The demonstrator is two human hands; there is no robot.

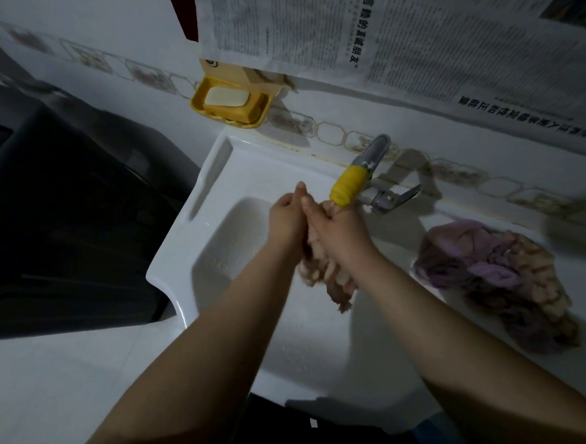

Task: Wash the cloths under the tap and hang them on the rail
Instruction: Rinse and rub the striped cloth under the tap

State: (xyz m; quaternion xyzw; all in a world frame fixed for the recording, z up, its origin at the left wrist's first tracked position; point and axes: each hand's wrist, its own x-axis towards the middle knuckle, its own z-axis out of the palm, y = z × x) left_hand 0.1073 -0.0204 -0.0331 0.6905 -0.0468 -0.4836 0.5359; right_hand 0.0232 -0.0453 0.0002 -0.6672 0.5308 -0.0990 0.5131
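A wet beige cloth (334, 280) hangs bunched over the white sink basin (225, 245), pressed between both palms. My left hand (286, 217) and my right hand (340, 224) squeeze it together directly under the tap (366, 170), whose spout is wrapped in yellow (347, 186). The cloth's upper part is hidden between my hands. A heap of other cloths (499, 280), purple and beige, lies on the sink's right ledge. No rail is in view.
A yellow soap dish (199, 106) with a soap bar (227, 97) hangs on the tiled wall behind the sink's left corner. Newspaper sheets (411, 38) cover the wall above. A dark appliance (66, 215) stands left of the sink. The tap lever (398, 197) points right.
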